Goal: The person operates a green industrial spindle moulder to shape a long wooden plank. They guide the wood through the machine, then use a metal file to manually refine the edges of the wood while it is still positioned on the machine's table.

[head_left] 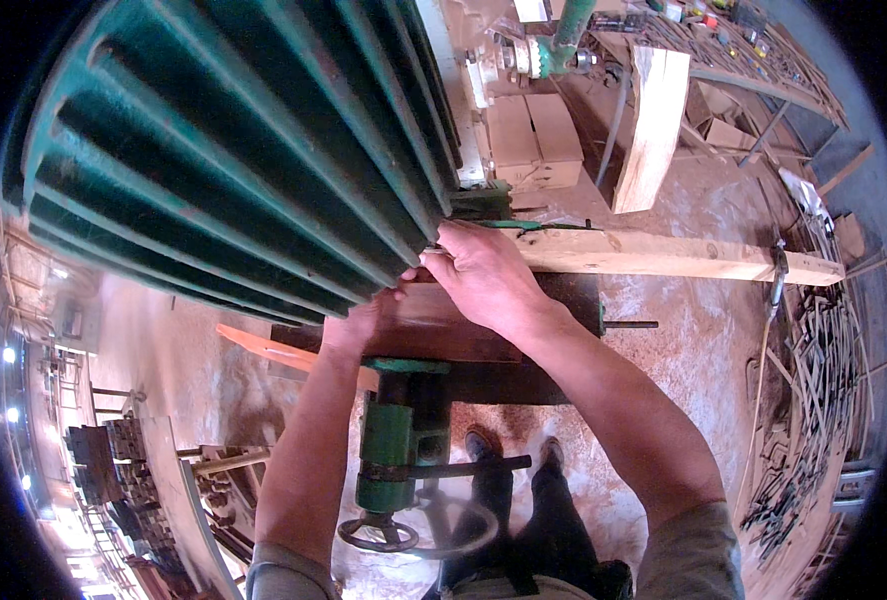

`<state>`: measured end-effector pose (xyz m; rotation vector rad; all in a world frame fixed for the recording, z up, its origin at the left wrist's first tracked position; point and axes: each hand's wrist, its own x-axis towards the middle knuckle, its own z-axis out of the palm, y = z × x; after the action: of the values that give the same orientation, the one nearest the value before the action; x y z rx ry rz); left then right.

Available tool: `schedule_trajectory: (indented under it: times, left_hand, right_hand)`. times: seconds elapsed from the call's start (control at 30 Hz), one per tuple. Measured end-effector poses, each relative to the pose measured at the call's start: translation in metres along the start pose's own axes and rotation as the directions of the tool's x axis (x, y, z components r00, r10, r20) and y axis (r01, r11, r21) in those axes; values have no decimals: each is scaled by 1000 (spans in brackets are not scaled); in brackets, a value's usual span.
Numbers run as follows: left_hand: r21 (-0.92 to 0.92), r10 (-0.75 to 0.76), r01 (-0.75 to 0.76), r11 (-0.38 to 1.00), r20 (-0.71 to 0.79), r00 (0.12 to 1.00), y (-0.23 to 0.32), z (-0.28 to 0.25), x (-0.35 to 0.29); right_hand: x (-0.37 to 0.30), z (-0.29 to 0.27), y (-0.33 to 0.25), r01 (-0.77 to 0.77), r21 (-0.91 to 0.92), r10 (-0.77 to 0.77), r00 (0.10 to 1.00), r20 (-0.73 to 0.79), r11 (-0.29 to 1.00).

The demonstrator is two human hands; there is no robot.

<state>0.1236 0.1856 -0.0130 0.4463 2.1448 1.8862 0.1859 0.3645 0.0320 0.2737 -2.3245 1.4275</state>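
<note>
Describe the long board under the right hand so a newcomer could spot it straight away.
Start at the big green ribbed machine housing filling the upper left. Just right of its lower edge, the right hand presses on a pale wooden plank that runs out rightward over the sawdust-covered floor. Unlike the shorter board leaning upright behind it, it lies flat and is far longer.

two plain tan cardboard boxes (533,140) side by side, top centre beside the ribbed green machine, no labels, signs or screens visible

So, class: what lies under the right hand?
The right hand presses on a pale plank lying on the dark machine table. The plank's end beneath the palm is covered.
</note>
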Motion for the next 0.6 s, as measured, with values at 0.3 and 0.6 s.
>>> schedule_trajectory:
  times: [0.3, 0.6]
  left_hand:
    - [-41, -25, 25, 999, -6, 1000, -11, -5, 1]
    - [100, 54, -54, 994, 2, 999, -23, -9, 3]
  right_hand:
    - [3, -5, -4, 125, -290, -128, 992, 10, 949]
    - [14, 0, 14, 290, -325, -300, 954, 23, 900]
